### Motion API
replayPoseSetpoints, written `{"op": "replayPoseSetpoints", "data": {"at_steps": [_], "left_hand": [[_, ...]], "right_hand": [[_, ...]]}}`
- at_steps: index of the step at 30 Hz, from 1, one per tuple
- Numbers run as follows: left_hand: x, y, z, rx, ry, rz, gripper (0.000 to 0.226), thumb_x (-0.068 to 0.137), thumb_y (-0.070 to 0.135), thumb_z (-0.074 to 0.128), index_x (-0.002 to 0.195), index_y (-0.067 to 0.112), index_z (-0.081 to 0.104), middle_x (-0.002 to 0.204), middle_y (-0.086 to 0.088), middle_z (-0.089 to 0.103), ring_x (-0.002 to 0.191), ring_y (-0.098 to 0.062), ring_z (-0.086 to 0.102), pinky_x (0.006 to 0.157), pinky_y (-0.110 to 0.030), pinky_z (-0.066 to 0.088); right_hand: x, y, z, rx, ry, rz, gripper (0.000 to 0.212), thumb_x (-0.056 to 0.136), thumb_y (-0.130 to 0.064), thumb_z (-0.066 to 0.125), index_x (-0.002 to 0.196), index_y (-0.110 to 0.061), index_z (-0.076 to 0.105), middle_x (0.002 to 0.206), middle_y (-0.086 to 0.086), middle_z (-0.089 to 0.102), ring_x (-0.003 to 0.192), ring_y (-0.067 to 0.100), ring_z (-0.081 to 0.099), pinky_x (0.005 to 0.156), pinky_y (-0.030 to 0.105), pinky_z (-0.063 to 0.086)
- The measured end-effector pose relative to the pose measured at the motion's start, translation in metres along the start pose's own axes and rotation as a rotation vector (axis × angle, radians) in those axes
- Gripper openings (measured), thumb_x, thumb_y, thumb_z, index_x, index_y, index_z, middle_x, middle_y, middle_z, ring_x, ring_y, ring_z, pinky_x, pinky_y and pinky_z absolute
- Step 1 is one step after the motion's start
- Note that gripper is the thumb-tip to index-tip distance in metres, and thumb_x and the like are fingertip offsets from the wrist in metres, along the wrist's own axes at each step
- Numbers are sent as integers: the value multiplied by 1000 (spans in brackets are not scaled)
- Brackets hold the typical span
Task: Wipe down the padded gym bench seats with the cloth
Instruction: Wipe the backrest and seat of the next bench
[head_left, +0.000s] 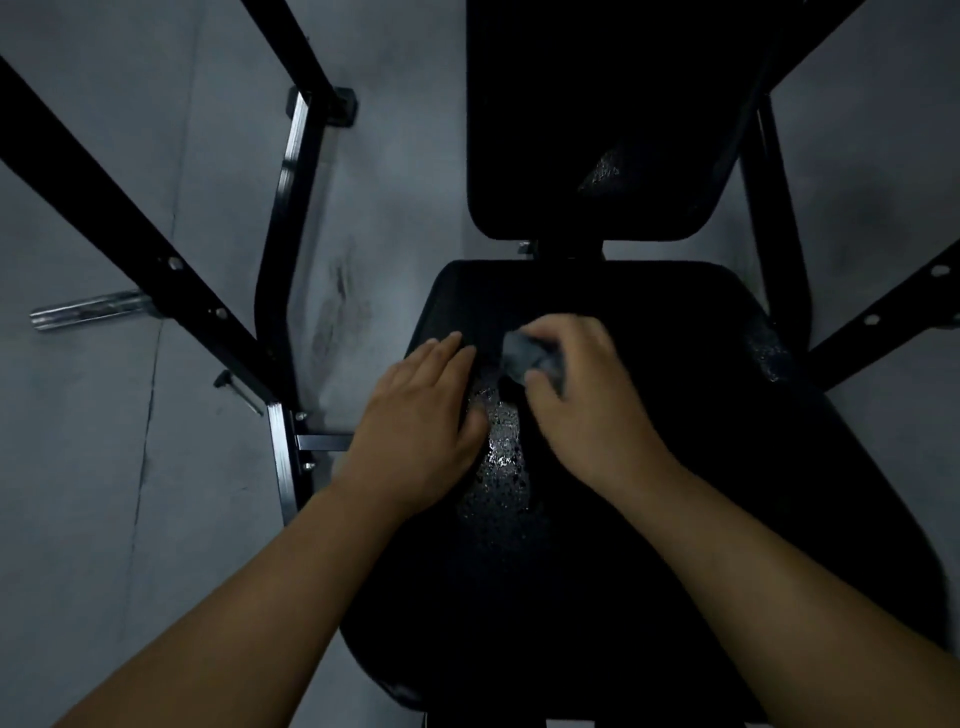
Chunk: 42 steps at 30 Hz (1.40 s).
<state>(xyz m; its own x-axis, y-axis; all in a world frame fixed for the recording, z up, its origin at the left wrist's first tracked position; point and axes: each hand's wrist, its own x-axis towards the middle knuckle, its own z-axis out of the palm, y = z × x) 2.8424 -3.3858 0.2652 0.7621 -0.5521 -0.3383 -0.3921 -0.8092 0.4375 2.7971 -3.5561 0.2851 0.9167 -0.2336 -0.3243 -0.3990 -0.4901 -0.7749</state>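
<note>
While the right hand grips the bunched cloth on the seat, left hand lies flat beside it, fingers straight. Mid-wipe, probably. Next: sweep outward, then back pad beyond hands.

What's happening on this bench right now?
A person is wiping a black gym bench. The right hand grips a bunched grey cloth on the seat pad, while the left hand rests flat on the pad beside it. A wet sheen shows between the hands. No hand is on the back pad beyond.
</note>
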Motion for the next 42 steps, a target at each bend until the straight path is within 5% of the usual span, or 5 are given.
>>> {"op": "replayPoseSetpoints", "data": {"at_steps": [4, 17, 22, 32, 42], "left_hand": [[4, 17, -15, -420, 27, -31, 70, 93, 46, 58, 154, 26, 29, 150, 9, 45, 136, -5, 42, 113, -26, 35], [34, 18, -39, -965, 90, -216, 26, 90, 23, 72, 109, 35, 59, 85, 11, 67, 79, -7, 67, 71, -24, 53], [29, 26, -26, -235, -31, -170, 48, 92, 35, 66, 134, 27, 45, 106, 7, 56, 96, -15, 58, 74, -26, 42], [27, -9, -24, -134, 143, -211, 32, 100, 14, 46, 131, 14, 55, 123, -8, 58, 111, -26, 55, 89, -37, 46], [24, -33, 4, -61, 69, -88, 50, 99, 21, 35, 144, 1, 44, 149, -16, 45, 130, -31, 50, 108, -40, 44]], "right_hand": [[12, -16, -17, 634, -122, 345, 13, 101, -16, 56, 107, -25, 63, 100, -4, 74, 89, 10, 72, 69, 25, 57], [36, -11, -50, 376, -106, 253, 6, 97, -19, 64, 97, -18, 69, 85, -1, 73, 77, 8, 67, 66, 25, 55], [34, -2, -56, -512, 18, 142, 27, 99, -23, 56, 125, -18, 58, 115, 6, 61, 102, 25, 60, 81, 38, 53], [9, -5, 34, -725, -286, 9, 69, 102, -61, 15, 160, -25, 7, 168, 6, -4, 154, 24, -4, 124, 42, -3], [104, 5, 49, -792, -235, -33, 69, 101, -58, 18, 159, -22, 16, 167, 8, 10, 154, 27, 6, 122, 46, 6]]}}
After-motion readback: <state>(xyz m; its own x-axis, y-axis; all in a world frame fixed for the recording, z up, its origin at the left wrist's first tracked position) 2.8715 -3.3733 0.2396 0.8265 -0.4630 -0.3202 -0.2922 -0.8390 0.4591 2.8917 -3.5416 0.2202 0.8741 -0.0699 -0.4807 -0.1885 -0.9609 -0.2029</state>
